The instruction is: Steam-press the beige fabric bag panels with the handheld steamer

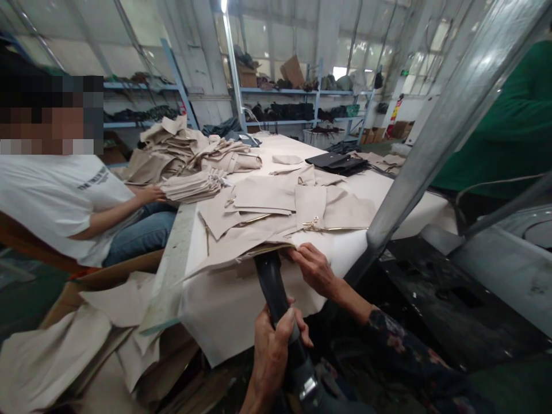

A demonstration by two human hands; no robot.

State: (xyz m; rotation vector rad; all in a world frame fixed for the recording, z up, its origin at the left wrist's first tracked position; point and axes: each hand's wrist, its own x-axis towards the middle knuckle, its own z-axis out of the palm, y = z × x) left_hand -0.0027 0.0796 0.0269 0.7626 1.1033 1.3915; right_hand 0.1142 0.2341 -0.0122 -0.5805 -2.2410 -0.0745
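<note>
My left hand (273,345) is wrapped round a black hose-like tube (271,282) whose upper end goes under the near edge of a pile of beige fabric pieces (276,215). My right hand (314,267) pinches the near edge of one beige piece just right of the tube's end, fingers closed on the cloth. Thin gold metal fittings (317,225) lie on the pieces. The pile rests on a table draped in white cloth (224,305).
A person in a white shirt (56,201) sits at the left with a hand on a stack of beige pieces (194,185). A slanted metal post (431,138) stands right of my hands. A black bag (338,162) lies farther back. Cardboard boxes (129,322) with fabric sit at the lower left.
</note>
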